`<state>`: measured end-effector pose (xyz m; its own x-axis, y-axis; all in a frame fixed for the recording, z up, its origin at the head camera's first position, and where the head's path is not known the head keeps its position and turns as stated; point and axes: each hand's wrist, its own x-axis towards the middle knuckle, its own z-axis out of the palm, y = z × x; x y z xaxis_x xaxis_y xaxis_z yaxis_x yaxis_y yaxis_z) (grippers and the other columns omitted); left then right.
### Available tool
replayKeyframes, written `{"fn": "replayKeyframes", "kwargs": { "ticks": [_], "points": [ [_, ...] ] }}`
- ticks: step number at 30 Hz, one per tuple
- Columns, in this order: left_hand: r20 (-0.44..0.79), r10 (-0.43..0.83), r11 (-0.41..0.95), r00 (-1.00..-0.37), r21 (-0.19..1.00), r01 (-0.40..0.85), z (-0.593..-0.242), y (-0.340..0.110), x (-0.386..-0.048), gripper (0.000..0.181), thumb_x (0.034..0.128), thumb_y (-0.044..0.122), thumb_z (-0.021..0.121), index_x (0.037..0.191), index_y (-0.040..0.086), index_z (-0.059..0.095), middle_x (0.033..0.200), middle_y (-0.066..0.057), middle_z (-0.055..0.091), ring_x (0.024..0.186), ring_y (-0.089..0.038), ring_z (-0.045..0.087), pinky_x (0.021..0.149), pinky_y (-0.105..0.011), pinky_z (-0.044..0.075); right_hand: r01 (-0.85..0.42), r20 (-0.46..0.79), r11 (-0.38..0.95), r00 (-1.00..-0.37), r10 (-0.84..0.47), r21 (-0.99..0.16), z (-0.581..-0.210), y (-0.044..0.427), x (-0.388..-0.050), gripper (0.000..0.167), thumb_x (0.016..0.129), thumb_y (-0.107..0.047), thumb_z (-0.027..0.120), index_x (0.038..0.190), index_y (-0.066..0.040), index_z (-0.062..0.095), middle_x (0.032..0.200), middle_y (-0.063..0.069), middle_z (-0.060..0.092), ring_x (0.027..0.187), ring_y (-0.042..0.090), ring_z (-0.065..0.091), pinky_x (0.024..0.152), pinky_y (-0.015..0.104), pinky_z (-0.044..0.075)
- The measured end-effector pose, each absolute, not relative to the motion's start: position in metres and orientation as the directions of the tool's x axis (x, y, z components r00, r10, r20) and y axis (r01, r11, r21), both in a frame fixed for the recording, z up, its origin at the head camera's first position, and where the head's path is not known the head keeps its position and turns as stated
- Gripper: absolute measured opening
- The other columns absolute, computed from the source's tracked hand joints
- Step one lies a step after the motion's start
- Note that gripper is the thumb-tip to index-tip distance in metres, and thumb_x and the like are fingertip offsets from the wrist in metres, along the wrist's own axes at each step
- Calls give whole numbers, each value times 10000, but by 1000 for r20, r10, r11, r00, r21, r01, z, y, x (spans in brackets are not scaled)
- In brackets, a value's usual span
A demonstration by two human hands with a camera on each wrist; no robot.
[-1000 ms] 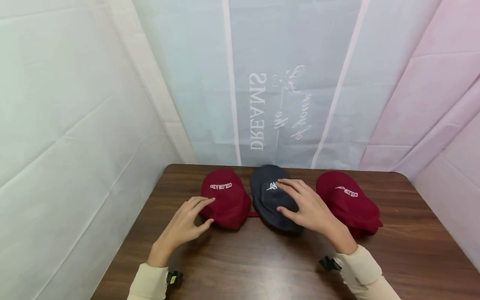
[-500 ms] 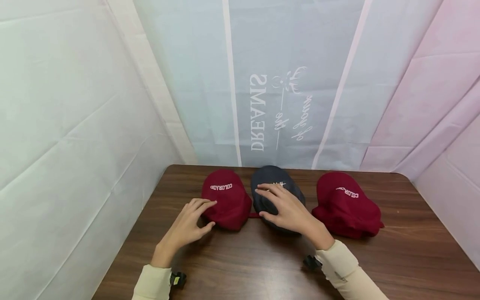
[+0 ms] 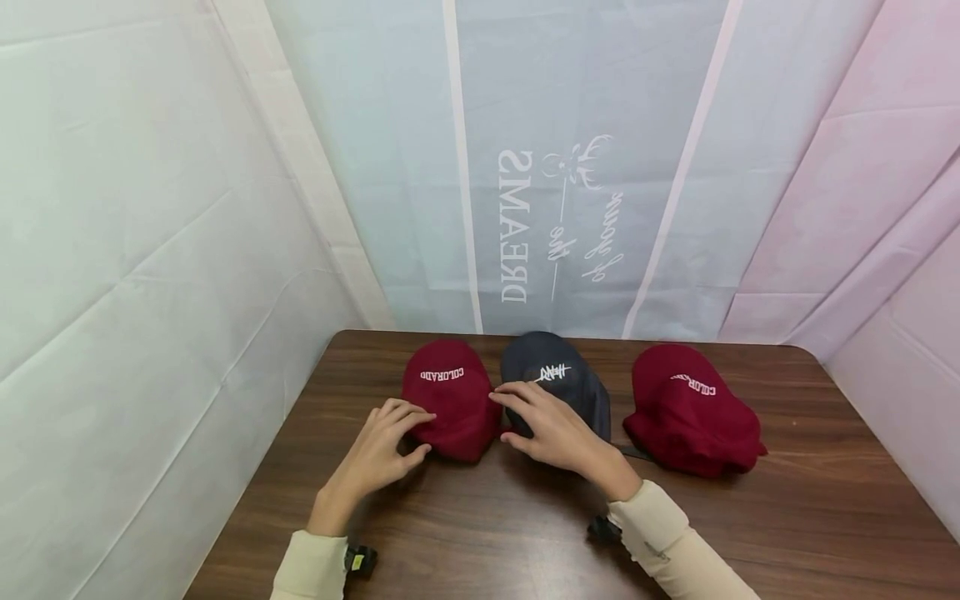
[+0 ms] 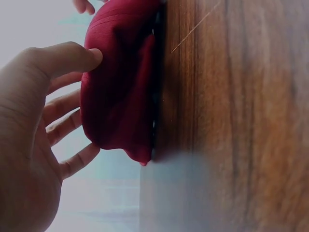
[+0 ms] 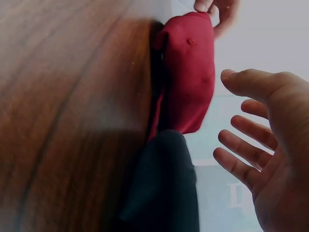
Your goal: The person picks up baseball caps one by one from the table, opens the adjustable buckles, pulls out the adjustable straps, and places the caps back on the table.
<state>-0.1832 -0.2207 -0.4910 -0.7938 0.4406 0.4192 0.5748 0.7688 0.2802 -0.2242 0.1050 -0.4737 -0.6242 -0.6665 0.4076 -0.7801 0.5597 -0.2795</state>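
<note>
On the left of the table lies a dark red baseball cap (image 3: 453,421) with COLORADO in white letters. My left hand (image 3: 375,458) is at its near left side, with thumb and fingers spread and only loosely bent. In the left wrist view the thumb and fingertips lie against or very near the cap (image 4: 116,92); contact is hard to tell. A dark navy cap (image 3: 536,354) with white lettering lies beside it. Over its near part, my right hand (image 3: 551,433) reaches toward the red cap, fingers loosely spread and holding nothing. The right wrist view shows a gap between this hand (image 5: 280,135) and the red cap (image 5: 190,77).
Another dark red COLORADO cap (image 3: 697,417) lies on the right, apart from my hands. The brown wooden table (image 3: 480,533) meets a pale printed cloth (image 3: 420,208) at the back. White cloth (image 3: 150,292) hangs along the left side.
My right hand has moved left across the navy cap toward the left red cap, uncovering the navy cap's lettering. My left hand has shifted very slightly right. The caps stay in place.
</note>
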Motion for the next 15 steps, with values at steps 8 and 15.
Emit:
{"fn": "replayKeyframes", "kwargs": {
  "ticks": [8,15],
  "points": [
    [431,442,763,-787,281,582,-497,-220,-184,256,856,173,881,1093,210,793,1105,62,761,1120,-171,606,858,-383,442,-790,363,557,-612,-703,-256,-486,94,-222,632,915,-269,855,1480,-120,616,1473,54,594,1317,210,609,1009,376,580],
    [441,434,763,-785,282,581,-501,-220,-184,236,847,146,889,1051,214,791,1071,74,760,1102,-153,612,843,-366,442,-794,347,565,-607,-715,-226,-492,86,-221,591,930,-287,840,1464,-139,631,1389,23,636,1228,168,620,958,336,586]
  ]
}}
